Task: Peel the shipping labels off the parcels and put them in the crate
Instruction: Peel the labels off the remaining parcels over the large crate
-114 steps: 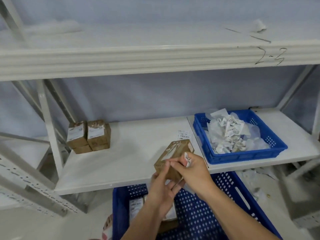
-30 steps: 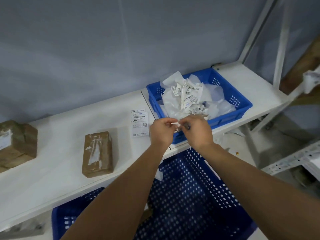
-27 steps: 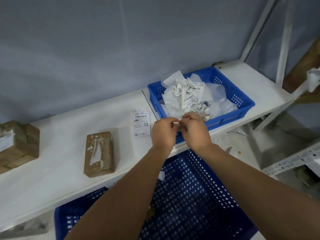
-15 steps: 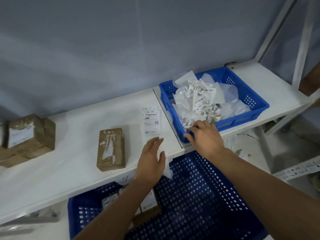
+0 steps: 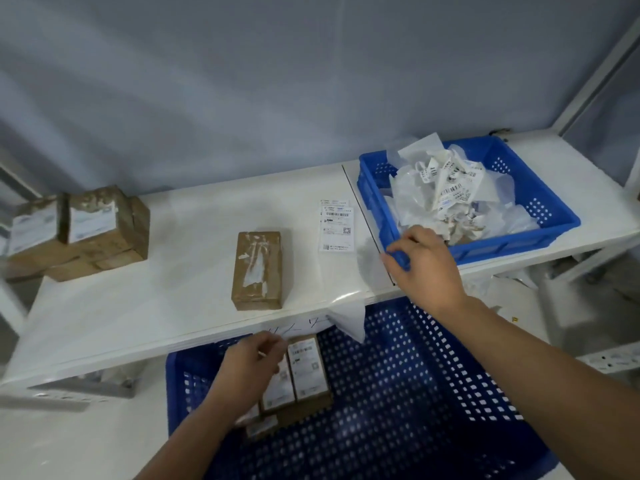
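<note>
On the white shelf (image 5: 156,306) lies a brown parcel (image 5: 258,270) with its label torn off. To its right a loose shipping label (image 5: 336,226) lies flat. A small blue crate (image 5: 554,216) at the right holds a heap of peeled labels (image 5: 446,192). My right hand (image 5: 426,265) grips this crate's near-left corner. Below the shelf a large blue crate (image 5: 415,393) holds labelled parcels (image 5: 308,368). My left hand (image 5: 249,368) is down in it, fingers curled over the left parcel there.
Two labelled brown parcels (image 5: 93,223) stand at the shelf's far left. A white scrap of film (image 5: 349,318) hangs off the shelf's front edge. A grey wall closes the back, and a shelf post rises at the right.
My left hand dropped from the shelf edge into the large crate onto a parcel. My right hand shifted from the label heap to the small crate's corner. The view moved left.
</note>
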